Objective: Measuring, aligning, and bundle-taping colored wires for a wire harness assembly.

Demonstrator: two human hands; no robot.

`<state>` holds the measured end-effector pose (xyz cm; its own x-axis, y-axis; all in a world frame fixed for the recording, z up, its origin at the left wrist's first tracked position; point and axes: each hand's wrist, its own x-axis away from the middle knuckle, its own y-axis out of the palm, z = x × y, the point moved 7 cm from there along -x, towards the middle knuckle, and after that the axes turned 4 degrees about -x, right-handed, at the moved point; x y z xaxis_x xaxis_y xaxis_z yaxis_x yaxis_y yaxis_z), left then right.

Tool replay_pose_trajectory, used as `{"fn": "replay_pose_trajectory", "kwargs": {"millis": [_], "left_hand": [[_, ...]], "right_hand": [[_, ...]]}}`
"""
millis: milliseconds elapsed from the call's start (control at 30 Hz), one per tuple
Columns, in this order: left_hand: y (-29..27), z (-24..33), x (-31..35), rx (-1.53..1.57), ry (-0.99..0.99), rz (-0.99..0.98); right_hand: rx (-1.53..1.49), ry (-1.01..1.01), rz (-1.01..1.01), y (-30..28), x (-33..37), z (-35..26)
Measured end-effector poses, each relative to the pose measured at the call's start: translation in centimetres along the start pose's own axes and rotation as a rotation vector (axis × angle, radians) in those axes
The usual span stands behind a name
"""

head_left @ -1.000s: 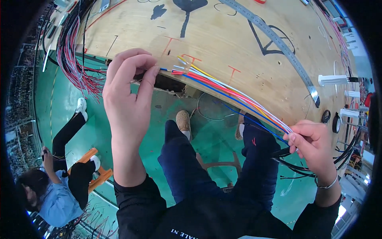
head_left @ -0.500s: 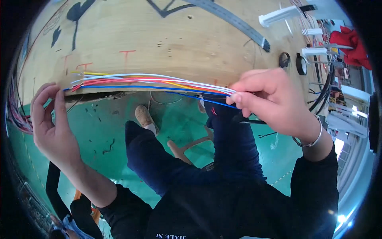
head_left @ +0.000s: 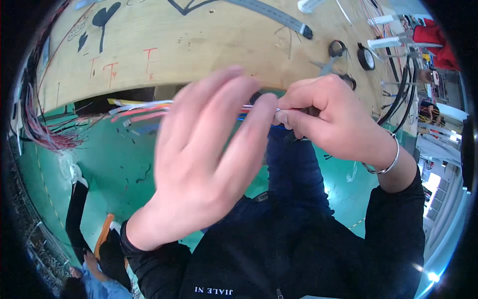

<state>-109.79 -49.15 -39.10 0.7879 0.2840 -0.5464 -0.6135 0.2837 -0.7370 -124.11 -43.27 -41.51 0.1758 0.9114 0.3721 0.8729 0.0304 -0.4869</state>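
Pinching: right hand point(head_left: 331, 117), thumb and forefinger closed on the wires point(head_left: 149, 106).

Wires: one thin bundle, with white, red, yellow and blue among its colours. Runs leftward from the grip, passes behind the left hand, with free ends fanned out beyond it, just off the near edge of the bench point(head_left: 224, 45) and over the floor point(head_left: 107, 154).

Left hand point(head_left: 204, 164): blurred, fingertips close beside the grip, covering the middle of the bundle. Cannot tell whether it holds any wire.

Bracelet point(head_left: 394, 158): one, on the wrist behind the grip.

Tape roll point(head_left: 367, 58): black, beyond the grip and to its right.

Ruler point(head_left: 269, 14): metal, well beyond the grip.

Wire bunch point(head_left: 45, 132): pink and black, well left of the grip.

Risks, as judged: a loosened pinch could let single wires slide and put the ends out of line; a sideways brush of the left hand could splay them; the bench edge could snag the fanned ends.
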Motion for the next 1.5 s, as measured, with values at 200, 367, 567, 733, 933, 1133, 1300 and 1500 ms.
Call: {"fn": "replay_pose_trajectory", "kwargs": {"millis": [200,367,567,733,933,1133,1300,1500], "left_hand": [[2.0,5.4,-0.2,0.145,-0.088,-0.250],[3.0,10.2,1.2,0.082,-0.128,-0.343],[4.4,15.4,3.0,-0.060,-0.030,-0.291],[4.8,19.2,4.6,-0.273,0.063,-0.308],[7.2,21.9,7.9,-0.214,0.066,-0.406],[8.7,23.3,9.9,-0.048,0.030,-0.425],[10.5,23.1,10.7,0.080,-0.021,-0.469],[10.0,20.5,12.2,0.086,-0.126,-0.530]], "right_hand": [[0.139,-0.283,-0.079,-0.1,5.4,-1.5],[0.215,-0.294,-0.145,-0.2,9.6,-0.6],[0.263,-0.319,-0.299,-0.1,13.1,0.0],[0.210,-0.265,-0.469,0.5,15.7,0.2],[0.280,-0.165,-0.744,3.7,17.2,3.9],[0.288,-0.127,-0.942,5.6,18.0,6.0],[0.268,-0.060,-1.118,6.1,17.5,8.0],[0.377,-0.725,-0.778,6.5,18.0,6.3]]}}
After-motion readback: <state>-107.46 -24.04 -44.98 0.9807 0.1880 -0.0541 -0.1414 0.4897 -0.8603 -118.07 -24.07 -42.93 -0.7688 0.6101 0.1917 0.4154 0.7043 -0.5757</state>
